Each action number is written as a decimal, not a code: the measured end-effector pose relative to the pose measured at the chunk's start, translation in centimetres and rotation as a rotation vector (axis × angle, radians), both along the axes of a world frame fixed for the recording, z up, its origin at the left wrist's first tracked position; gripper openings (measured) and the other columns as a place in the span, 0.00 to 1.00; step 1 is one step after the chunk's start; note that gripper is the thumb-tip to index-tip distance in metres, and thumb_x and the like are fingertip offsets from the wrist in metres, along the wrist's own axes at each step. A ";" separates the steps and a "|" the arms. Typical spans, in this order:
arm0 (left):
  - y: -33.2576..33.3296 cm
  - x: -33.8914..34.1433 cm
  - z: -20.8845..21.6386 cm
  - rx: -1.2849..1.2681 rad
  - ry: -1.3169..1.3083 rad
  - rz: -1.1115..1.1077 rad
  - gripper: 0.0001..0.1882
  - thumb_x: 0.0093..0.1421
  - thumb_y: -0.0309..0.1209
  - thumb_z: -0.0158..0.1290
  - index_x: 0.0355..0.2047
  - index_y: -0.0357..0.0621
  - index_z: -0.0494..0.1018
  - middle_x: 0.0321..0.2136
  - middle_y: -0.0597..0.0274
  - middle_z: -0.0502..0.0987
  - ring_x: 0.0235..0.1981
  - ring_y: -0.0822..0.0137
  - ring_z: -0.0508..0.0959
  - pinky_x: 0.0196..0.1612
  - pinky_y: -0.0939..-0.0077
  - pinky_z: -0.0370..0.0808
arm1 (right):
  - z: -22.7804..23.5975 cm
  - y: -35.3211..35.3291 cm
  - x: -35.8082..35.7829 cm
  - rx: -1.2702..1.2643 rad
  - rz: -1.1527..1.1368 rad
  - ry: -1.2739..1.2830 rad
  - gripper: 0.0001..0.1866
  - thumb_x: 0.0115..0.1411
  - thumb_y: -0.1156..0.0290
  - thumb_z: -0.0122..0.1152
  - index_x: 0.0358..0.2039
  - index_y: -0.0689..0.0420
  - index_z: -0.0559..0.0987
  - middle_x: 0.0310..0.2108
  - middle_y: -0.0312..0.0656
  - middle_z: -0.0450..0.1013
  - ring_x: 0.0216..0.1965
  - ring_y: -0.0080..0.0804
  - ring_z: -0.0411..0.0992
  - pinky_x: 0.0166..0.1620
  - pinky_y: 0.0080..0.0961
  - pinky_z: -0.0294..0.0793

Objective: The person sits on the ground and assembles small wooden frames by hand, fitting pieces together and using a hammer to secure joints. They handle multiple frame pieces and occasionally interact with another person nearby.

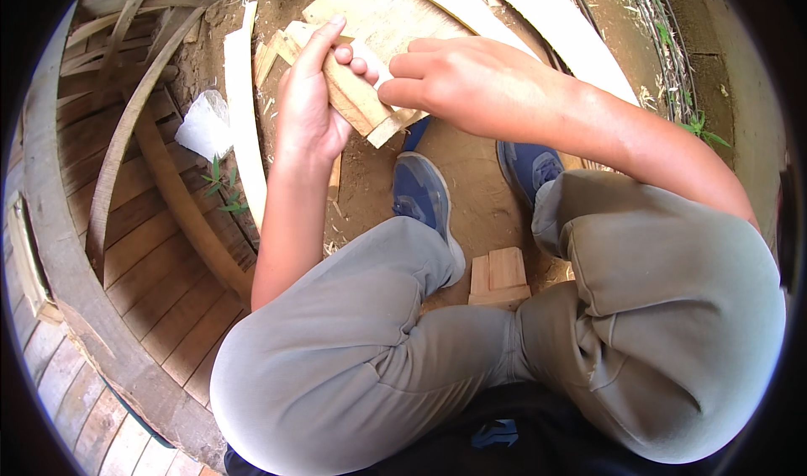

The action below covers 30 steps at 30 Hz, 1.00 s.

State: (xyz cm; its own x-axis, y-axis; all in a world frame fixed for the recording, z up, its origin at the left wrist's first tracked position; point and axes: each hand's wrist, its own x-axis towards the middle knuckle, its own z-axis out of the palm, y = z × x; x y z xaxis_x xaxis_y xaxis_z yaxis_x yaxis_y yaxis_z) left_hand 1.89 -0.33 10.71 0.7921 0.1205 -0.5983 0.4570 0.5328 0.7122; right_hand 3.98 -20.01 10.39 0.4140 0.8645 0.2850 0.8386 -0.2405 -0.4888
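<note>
My left hand [308, 110] is wrapped round a short, shaped wooden block [357, 97], its thumb lying along the upper side. The block slants, its squared end toward my feet. Close against its right side is my right hand [458, 81], fingers curled and pressed together; what they grip, if anything, is hidden. A bright white flat piece [368, 58] shows between the two hands, and I cannot tell whether either one holds it. Beneath and beyond them lies a wide pale wooden board [391, 9].
Long curved wood strips [242, 97] lie left and right of the board on bare soil. A slatted wooden structure [181, 308] with curved ribs fills the left side. A crumpled white plastic piece [204, 125] lies beside it. Small wood blocks [500, 276] sit between my legs, behind my blue shoes [420, 194].
</note>
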 end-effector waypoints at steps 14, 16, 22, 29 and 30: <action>-2.3 -2.2 0.4 0.257 -0.154 0.043 0.10 0.65 0.31 0.57 0.29 0.38 0.71 0.18 0.68 0.66 0.16 0.74 0.68 0.19 0.75 0.70 | -0.2 0.2 0.3 -0.109 0.135 0.012 0.15 0.61 0.66 0.53 0.20 0.61 0.76 0.16 0.48 0.72 0.20 0.50 0.74 0.27 0.43 0.74; -2.3 -2.4 0.4 0.284 -0.179 0.028 0.10 0.65 0.30 0.56 0.29 0.38 0.70 0.18 0.68 0.66 0.15 0.74 0.68 0.18 0.75 0.70 | -0.2 0.2 0.1 -0.127 0.168 0.066 0.16 0.62 0.65 0.53 0.20 0.61 0.75 0.15 0.48 0.72 0.20 0.50 0.74 0.27 0.44 0.74; -2.2 -2.9 0.3 0.223 -0.181 0.034 0.10 0.65 0.30 0.55 0.29 0.37 0.70 0.17 0.67 0.66 0.15 0.74 0.67 0.17 0.76 0.69 | -1.4 -0.1 -1.6 0.032 0.100 0.092 0.13 0.60 0.65 0.56 0.23 0.60 0.74 0.17 0.47 0.72 0.21 0.49 0.75 0.27 0.44 0.74; -2.3 -3.3 0.5 0.237 -0.167 0.059 0.10 0.65 0.29 0.54 0.30 0.37 0.70 0.17 0.67 0.66 0.15 0.75 0.66 0.17 0.76 0.68 | -1.9 0.0 -3.1 0.041 0.068 0.096 0.12 0.59 0.66 0.57 0.23 0.60 0.72 0.18 0.47 0.72 0.22 0.48 0.76 0.26 0.41 0.75; -2.3 -3.3 0.5 0.246 -0.171 0.056 0.10 0.65 0.29 0.54 0.30 0.37 0.70 0.17 0.67 0.66 0.15 0.75 0.66 0.17 0.76 0.68 | -1.8 -0.1 -3.0 0.029 0.078 0.096 0.12 0.59 0.66 0.57 0.24 0.60 0.72 0.19 0.47 0.72 0.22 0.48 0.76 0.26 0.42 0.75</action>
